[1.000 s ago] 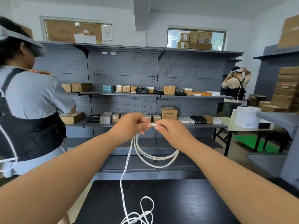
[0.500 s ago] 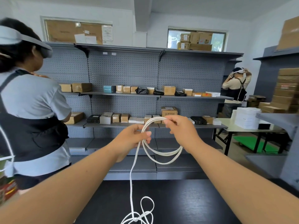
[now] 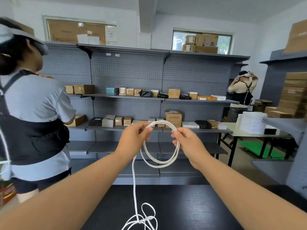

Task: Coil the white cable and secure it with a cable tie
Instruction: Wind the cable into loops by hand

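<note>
Aloft, white cable coil, fingers of left hand and right hand around it; box labels illegible.

Likely a stockroom, grey pegboard shelving, cardboard boxes

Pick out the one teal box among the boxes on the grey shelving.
The teal box on the upper stocked shelf, left of centre; the boxes beside it are brown cardboard.

Grey pegboard shelving holding boxes spans the far wall, a bright window above. Black table near; white table right.
</note>
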`<move>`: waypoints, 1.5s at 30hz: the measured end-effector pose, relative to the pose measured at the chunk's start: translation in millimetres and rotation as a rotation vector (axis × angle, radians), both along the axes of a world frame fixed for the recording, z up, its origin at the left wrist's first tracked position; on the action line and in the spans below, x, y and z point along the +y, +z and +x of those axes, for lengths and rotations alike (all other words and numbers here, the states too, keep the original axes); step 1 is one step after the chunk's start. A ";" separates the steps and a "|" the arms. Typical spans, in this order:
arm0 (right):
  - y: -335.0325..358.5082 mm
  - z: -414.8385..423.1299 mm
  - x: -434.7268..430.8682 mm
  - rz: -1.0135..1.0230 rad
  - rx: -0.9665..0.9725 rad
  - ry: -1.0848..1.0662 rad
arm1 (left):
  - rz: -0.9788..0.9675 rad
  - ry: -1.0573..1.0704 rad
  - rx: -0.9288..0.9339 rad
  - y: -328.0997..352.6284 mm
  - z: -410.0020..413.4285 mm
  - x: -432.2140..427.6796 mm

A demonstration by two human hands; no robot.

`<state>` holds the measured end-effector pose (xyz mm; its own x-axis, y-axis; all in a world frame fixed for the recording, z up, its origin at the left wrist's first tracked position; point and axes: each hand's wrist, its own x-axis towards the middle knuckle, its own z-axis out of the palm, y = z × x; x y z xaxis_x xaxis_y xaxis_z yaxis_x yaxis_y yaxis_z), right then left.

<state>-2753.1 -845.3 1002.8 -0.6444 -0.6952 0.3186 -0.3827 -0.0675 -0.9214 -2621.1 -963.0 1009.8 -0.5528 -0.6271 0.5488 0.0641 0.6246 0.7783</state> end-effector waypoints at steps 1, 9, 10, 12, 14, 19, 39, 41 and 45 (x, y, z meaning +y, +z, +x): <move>0.0 -1.2 1.0 0.061 0.027 0.011 | -0.036 0.011 -0.037 3.5 0.7 -1.7; 16.8 12.5 -5.0 0.248 0.578 -0.011 | -0.332 -0.024 -0.363 31.3 0.8 -5.6; 16.6 13.7 -7.5 0.269 0.612 -0.017 | -0.355 -0.024 -0.381 33.1 0.8 -4.8; 14.4 15.2 -10.6 0.283 0.610 -0.029 | -0.389 -0.014 -0.405 33.5 0.8 -4.6; 12.7 18.4 -11.2 0.264 0.564 -0.034 | -0.381 -0.021 -0.402 30.3 1.0 -5.5; 11.7 21.1 -11.2 0.250 0.644 -0.094 | -0.212 -0.071 -0.295 10.9 -0.4 -5.7; 1.5 12.2 -1.8 -0.070 0.302 -0.295 | 0.273 -0.331 -0.131 -5.3 4.1 -0.8; -0.4 13.0 0.1 -0.057 0.244 -0.258 | 0.108 -0.240 -0.173 1.5 5.8 -3.6; -3.1 12.8 2.5 0.000 0.162 -0.161 | -0.199 -0.051 -0.279 14.5 7.9 -5.4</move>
